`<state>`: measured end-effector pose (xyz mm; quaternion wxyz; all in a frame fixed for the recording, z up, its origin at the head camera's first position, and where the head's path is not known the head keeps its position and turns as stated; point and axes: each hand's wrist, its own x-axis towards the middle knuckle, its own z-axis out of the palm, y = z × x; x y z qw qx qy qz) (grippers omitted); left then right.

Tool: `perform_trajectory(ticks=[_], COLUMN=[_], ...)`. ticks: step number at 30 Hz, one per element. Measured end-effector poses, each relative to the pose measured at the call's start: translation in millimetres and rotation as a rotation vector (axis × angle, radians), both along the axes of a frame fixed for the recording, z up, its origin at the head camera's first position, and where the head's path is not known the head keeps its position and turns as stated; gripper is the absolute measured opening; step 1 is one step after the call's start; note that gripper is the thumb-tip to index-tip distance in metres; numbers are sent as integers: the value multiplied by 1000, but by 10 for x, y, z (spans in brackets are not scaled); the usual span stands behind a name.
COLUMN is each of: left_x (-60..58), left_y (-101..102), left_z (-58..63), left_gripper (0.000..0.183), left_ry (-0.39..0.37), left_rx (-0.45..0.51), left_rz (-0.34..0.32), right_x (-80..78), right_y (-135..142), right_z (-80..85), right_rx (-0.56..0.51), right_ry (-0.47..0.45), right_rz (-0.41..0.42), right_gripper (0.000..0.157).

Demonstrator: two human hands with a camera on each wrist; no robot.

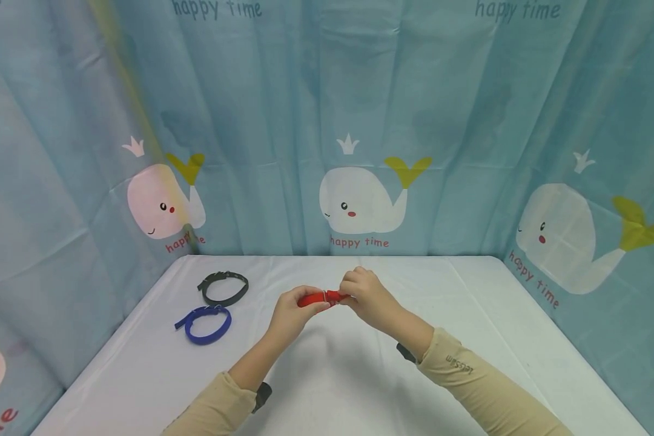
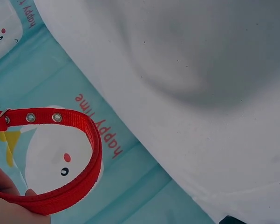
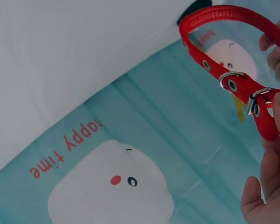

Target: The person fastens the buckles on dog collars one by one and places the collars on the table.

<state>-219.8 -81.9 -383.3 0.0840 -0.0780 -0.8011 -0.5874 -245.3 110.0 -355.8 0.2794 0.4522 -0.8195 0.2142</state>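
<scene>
A red collar [image 1: 312, 299] is held above the table between both hands. In the right wrist view the red strap [image 3: 223, 13] forms a loop, its eyelet end running through a metal ring [image 3: 232, 74] and a buckle [image 3: 251, 103]. My left hand [image 1: 295, 313] grips the loop's side away from the buckle; the left wrist view shows its fingers [image 2: 4, 179] on the lower strap. With thumb and fingers my right hand [image 1: 369, 298] pinches the strap at the buckle end. Part of that end is hidden behind the fingers.
On the table's left side lie a black collar [image 1: 226, 301] and, nearer, a blue collar [image 1: 207, 338], both looped. The white tabletop [image 1: 469, 315] is enclosed by a blue curtain [image 1: 283, 121] printed with whales.
</scene>
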Motion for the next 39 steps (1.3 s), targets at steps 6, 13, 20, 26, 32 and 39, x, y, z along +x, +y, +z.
perform_trajectory(ticks=[6,13,20,26,32,39], left_x=[-9,8,17,15,16,19], left_y=[-8,-20,-46,-45,-42,-40], left_z=[-6,-7,-17,-31,-46,-36], left_gripper=[24,27,28,28,28,25], left_ry=[41,58,107,154,152,163], left_rx=[-35,-67,-70,-92,-95,-128], left_rz=[-4,-8,-20,-27,-13,3], right_x=[23,24,35,23,2,-35], right_y=[-11,-29,-47,-53,-64,-84], right_z=[-4,-23,-28,-48,-89,-116], right_rx=[33,84,122,125,87,41], right_ry=[55,140,215,236,250,172], right_rz=[-17,-19,-28,-19,20,71], right_gripper=[20,21,22,20,23,23])
